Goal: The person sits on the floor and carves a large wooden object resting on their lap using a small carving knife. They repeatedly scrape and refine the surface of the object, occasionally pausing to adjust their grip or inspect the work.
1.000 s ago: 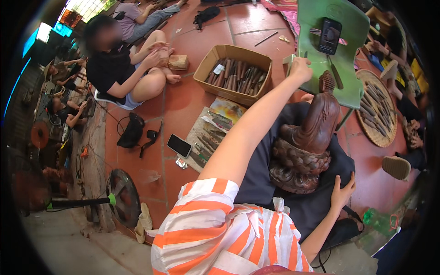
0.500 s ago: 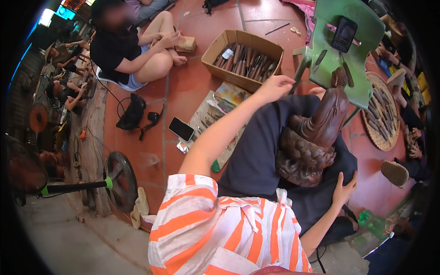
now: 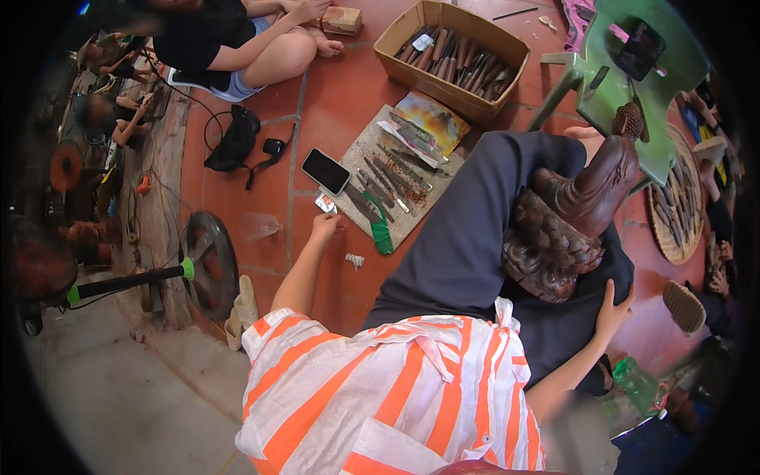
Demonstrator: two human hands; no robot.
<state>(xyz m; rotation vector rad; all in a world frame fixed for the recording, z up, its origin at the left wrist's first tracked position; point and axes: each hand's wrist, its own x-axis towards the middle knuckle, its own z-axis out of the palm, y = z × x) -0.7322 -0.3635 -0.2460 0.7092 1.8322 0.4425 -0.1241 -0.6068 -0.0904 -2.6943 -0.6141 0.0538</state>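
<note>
A dark brown carved wooden statue (image 3: 598, 186) with a knobbly head and a layered base leans across my lap, between my dark-trousered legs. My left hand (image 3: 324, 227) is low over the tiled floor, right beside a small white and red packet (image 3: 325, 203); its fingers are loosely bent and no object shows in them. Close by lie a smartphone (image 3: 325, 172) and a mat (image 3: 412, 226) bearing several slim carving chisels (image 3: 384, 178) and a green-wrapped tool (image 3: 381, 236). My right hand (image 3: 613, 313) rests on my right leg near the statue's base, thumb and fingers apart.
A cardboard box (image 3: 507, 95) of wooden-handled tools stands ahead. Beyond the statue are a green plastic chair (image 3: 609, 111) holding a phone (image 3: 641, 51) and a round woven tray (image 3: 663, 237) of tools. Another person (image 3: 261, 59) sits at the far left; a fan (image 3: 210, 265) stands left.
My left hand has come back from near the chair, down and left to the floor beside the packet. My right hand stays on my leg. The view has shifted, uncovering the chisels on the mat.
</note>
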